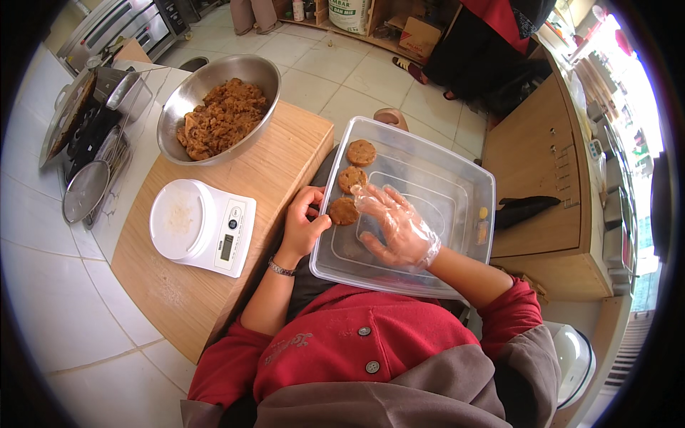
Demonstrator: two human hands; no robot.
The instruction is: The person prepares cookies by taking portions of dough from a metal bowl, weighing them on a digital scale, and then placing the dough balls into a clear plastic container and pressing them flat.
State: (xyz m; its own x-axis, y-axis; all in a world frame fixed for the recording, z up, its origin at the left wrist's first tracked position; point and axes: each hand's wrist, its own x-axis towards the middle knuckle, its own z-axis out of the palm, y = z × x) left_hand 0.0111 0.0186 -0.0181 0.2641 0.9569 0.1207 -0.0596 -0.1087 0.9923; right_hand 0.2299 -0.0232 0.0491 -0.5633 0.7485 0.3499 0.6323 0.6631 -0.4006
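Right hand: the right hand (396, 228) is in a clear plastic glove (428, 251), fingers loosely spread and gripping nothing I can see; fingertips right by the rounds, can't tell if they're touching
Left hand: the left hand (305, 227) is bare and half curled at the tub's left rim, thumb by the lowest round; can't tell if it's really gripping
Brown rounds: three flat ones in a row down the tub's left side, lowest (344, 211), middle (352, 180), top (362, 153)
Tub: clear plastic tub (428, 171) on the lap, mostly bare floor
Bowl: steel bowl (257, 70) on the wooden worktop (157, 307), big heap of brown mixture (225, 118) inside
Scale: white kitchen scale (232, 250) nearby, smears on its plate
Progress: three shaped and laid out, loads of mixture unshaped, so early days imo
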